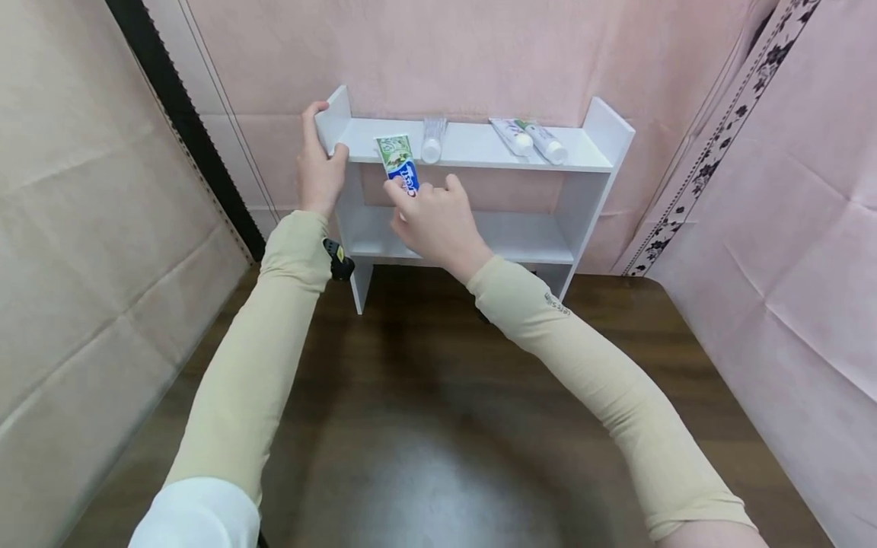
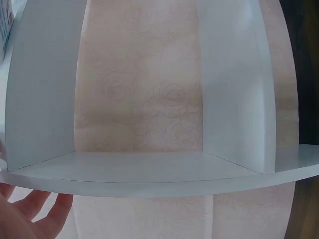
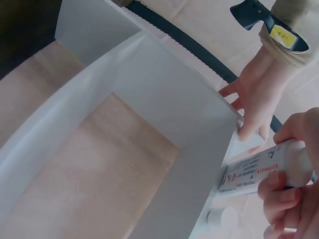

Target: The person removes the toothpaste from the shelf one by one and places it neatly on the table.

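Observation:
A white shelf unit (image 1: pixel 473 154) stands against the fabric-covered wall. My left hand (image 1: pixel 320 173) grips its left side panel near the top; in the left wrist view, fingertips (image 2: pixel 35 204) show at a board's edge. My right hand (image 1: pixel 441 224) holds a green and blue toothpaste tube (image 1: pixel 396 158) by its capped end, the flat end pointing over the left part of the top board. The tube's printed back (image 3: pixel 244 172) faces the right wrist camera. Whether the tube touches the board, I cannot tell. A clear-looking tube (image 1: pixel 433 141) lies just right of it.
Two white tubes (image 1: pixel 510 137) lie side by side on the right part of the top board, caps forward. A lower board (image 1: pixel 524 232) sits beneath. Fabric walls (image 1: pixel 774 228) close in both sides, and a dark wood-look surface (image 1: pixel 411 426) spreads in front.

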A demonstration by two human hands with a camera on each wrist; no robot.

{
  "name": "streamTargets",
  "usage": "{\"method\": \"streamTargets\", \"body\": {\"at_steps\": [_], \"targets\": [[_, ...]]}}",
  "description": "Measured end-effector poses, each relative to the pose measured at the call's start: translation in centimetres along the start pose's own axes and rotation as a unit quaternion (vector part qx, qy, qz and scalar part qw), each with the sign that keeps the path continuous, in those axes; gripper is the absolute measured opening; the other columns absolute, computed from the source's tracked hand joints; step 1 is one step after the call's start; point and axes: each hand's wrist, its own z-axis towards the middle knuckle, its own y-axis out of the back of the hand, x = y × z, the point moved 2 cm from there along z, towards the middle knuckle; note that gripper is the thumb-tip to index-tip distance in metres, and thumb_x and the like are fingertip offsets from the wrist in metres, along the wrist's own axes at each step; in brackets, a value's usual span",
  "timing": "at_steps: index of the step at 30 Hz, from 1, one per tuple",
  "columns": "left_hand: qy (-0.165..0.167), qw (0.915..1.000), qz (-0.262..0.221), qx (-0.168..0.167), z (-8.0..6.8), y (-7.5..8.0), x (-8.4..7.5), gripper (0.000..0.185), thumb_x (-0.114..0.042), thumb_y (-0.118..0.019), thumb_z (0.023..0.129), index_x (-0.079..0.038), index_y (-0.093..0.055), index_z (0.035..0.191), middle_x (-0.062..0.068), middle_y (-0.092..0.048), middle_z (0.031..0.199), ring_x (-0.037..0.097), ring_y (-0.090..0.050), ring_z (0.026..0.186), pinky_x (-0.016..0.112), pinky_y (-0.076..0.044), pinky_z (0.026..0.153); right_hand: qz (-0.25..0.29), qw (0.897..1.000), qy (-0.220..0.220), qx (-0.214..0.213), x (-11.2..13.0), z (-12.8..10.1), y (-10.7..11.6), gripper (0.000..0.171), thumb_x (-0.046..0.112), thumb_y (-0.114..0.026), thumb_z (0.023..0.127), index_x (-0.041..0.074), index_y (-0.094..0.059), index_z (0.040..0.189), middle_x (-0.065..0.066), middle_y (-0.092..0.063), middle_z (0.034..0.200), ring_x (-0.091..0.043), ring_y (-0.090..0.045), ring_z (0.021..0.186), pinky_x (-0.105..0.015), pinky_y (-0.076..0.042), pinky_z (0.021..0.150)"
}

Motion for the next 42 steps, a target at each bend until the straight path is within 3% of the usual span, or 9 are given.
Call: {"method": "streamTargets", "body": {"at_steps": [7, 13, 19, 24, 27, 32, 38, 42], "targets": [[0.009, 0.9999, -0.014, 0.003, 0.4, 0.1, 0.2, 0.061, -0.017, -0.043, 0.095, -0.054, -0.025, 0.140, 0.006, -0.052, 0.141, 0.018, -0.052, 0.091, 0.028, -0.040, 0.070, 0.057, 0.998, -0.011, 0.013, -0.6, -1.6, 1.1, 0.030, 0.026, -0.057, 0.091, 0.014, -0.058, 0.119, -0.013, -0.070, 0.079, -0.023, -0.061, 0.057, -0.033, -0.032, 0.059], [0.020, 0.9992, -0.027, 0.021, 0.2, 0.0, 0.0, 0.060, -0.019, -0.042, 0.097, -0.057, -0.024, 0.139, 0.002, -0.047, 0.147, 0.019, -0.054, 0.106, 0.030, -0.043, 0.079, 0.107, 0.993, 0.029, 0.043, 0.1, -3.5, 2.0, 0.037, 0.026, -0.058, 0.092, 0.016, -0.059, 0.127, -0.011, -0.069, 0.081, -0.023, -0.062, 0.063, -0.032, -0.042, 0.059], [0.014, 0.9991, -0.031, 0.025, 0.0, 0.0, 0.2, 0.058, -0.021, -0.040, 0.098, -0.057, -0.022, 0.139, -0.003, -0.042, 0.151, 0.018, -0.052, 0.105, 0.030, -0.040, 0.078, 0.125, 0.983, 0.086, 0.103, 1.4, -5.6, 1.2, 0.031, 0.027, -0.062, 0.091, 0.016, -0.064, 0.120, -0.007, -0.068, 0.072, -0.018, -0.060, 0.060, -0.031, -0.047, 0.058], [0.017, 0.9991, -0.029, 0.027, 0.0, 0.0, 0.1, 0.059, -0.020, -0.040, 0.097, -0.057, -0.022, 0.140, -0.003, -0.043, 0.150, 0.019, -0.052, 0.096, 0.028, -0.039, 0.073, 0.147, 0.971, 0.084, 0.168, 2.3, -7.3, 0.2, 0.023, 0.026, -0.060, 0.091, 0.014, -0.067, 0.109, -0.001, -0.065, 0.066, -0.013, -0.053, 0.053, -0.028, -0.044, 0.052], [0.020, 0.9989, -0.033, 0.025, 0.0, 0.0, -0.1, 0.060, -0.019, -0.040, 0.097, -0.057, -0.023, 0.139, -0.005, -0.043, 0.150, 0.018, -0.051, 0.097, 0.028, -0.039, 0.073, 0.168, 0.960, 0.077, 0.212, 3.0, -8.2, -0.8, 0.019, 0.026, -0.059, 0.091, 0.014, -0.067, 0.103, 0.002, -0.065, 0.065, -0.009, -0.049, 0.052, -0.024, -0.041, 0.049], [0.013, 0.9989, -0.038, 0.025, 0.0, 0.0, -0.2, 0.060, -0.018, -0.041, 0.096, -0.055, -0.024, 0.140, -0.005, -0.042, 0.150, 0.019, -0.052, 0.096, 0.028, -0.039, 0.072, 0.202, 0.930, 0.064, 0.299, 4.5, -10.1, -3.1, 0.015, 0.027, -0.058, 0.092, 0.016, -0.067, 0.097, 0.005, -0.062, 0.064, -0.006, -0.040, 0.052, -0.020, -0.032, 0.047], [0.008, 0.9982, -0.050, 0.032, -0.1, -0.2, 0.2, 0.060, -0.017, -0.040, 0.097, -0.054, -0.024, 0.141, -0.007, -0.038, 0.153, 0.017, -0.049, 0.104, 0.028, -0.039, 0.075, 0.198, 0.894, 0.063, 0.397, 6.1, -12.3, -4.9, 0.016, 0.030, -0.059, 0.093, 0.019, -0.070, 0.096, 0.006, -0.067, 0.071, -0.005, -0.045, 0.055, -0.020, -0.034, 0.046], [0.008, 0.9981, -0.054, 0.029, 0.2, 0.0, 0.3, 0.060, -0.018, -0.040, 0.097, -0.056, -0.024, 0.140, -0.008, -0.038, 0.153, 0.017, -0.050, 0.103, 0.028, -0.039, 0.074, 0.198, 0.884, 0.047, 0.421, 7.0, -12.6, -5.3, 0.018, 0.030, -0.058, 0.093, 0.018, -0.070, 0.094, 0.006, -0.060, 0.064, -0.006, -0.044, 0.053, -0.020, -0.031, 0.046]]}}
